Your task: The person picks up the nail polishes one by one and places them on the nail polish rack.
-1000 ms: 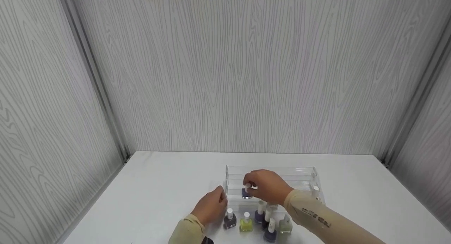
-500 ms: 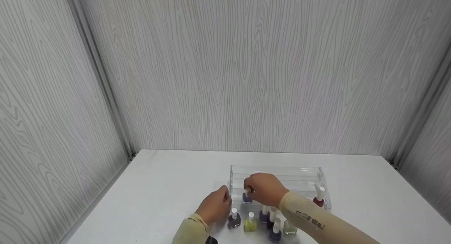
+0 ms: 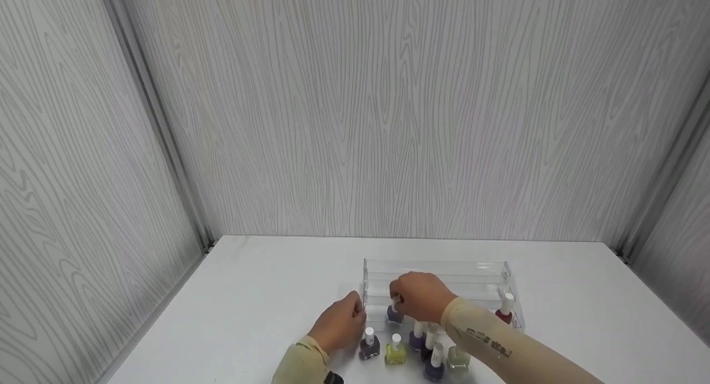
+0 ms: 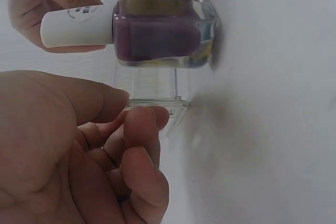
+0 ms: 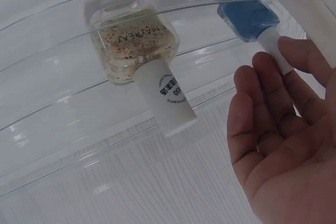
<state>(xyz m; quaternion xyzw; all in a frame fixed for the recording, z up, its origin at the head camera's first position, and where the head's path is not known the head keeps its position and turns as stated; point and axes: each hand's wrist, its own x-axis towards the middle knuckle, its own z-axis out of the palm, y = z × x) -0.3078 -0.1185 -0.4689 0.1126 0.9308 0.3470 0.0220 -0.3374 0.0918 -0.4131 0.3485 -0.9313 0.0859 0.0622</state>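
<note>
My right hand [image 3: 424, 295] pinches the white cap of a blue nail polish bottle [image 3: 394, 316] at the left part of a clear acrylic rack [image 3: 477, 276]. In the right wrist view the blue bottle leans, its base by a clear tier; exact contact there cannot be told. My left hand [image 3: 338, 323] holds the rack's left side, thumb and index finger pinching its edge in the left wrist view. Close to that hand stands a dark nail polish bottle [image 3: 370, 348], which looks plum in the left wrist view. A glitter nail polish bottle [image 5: 131, 40] leans in the rack.
In front of the rack stand yellow [image 3: 395, 353], purple [image 3: 416, 340], navy [image 3: 434, 370] and pale green [image 3: 459, 357] nail polish bottles, close together. A red bottle [image 3: 503, 316] sits at the rack's right end. Grained panels [image 3: 355, 123] enclose the white table [image 3: 266, 295].
My right hand has lowered the blue nail polish bottle toward the rack's front tier. My left hand keeps its hold on the rack's side. The head view has shifted slightly.
</note>
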